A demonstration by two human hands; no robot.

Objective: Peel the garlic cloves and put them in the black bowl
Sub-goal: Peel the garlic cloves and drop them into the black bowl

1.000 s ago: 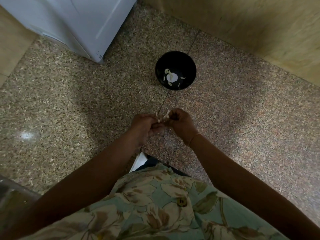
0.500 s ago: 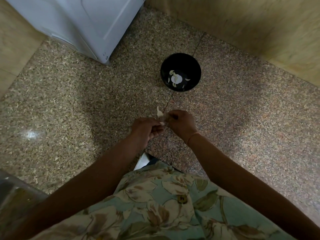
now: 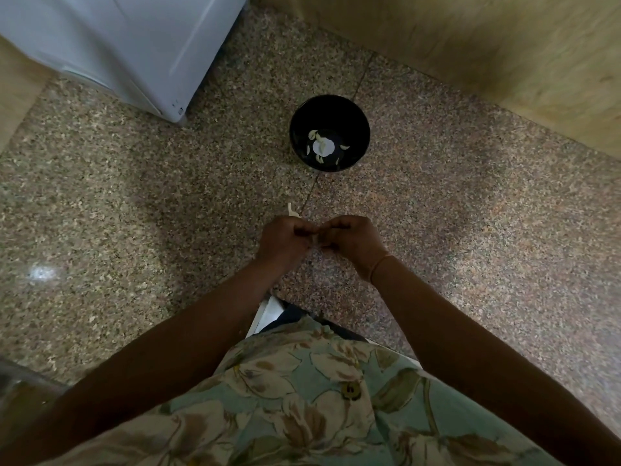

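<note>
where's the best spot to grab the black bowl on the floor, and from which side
Pinch the near rim of the black bowl, thumb outside, coming from above on your side. It stands upright on the floor with its mouth open, and the garlic pieces lie low at its bottom, clear of the rim.

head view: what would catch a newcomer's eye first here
The two hands meet mid-frame, the left hand and right hand both pinching a small pale garlic clove between them. Straight beyond them a black bowl stands on the speckled floor with pale garlic pieces at its bottom. A white appliance fills the upper left corner.
</note>
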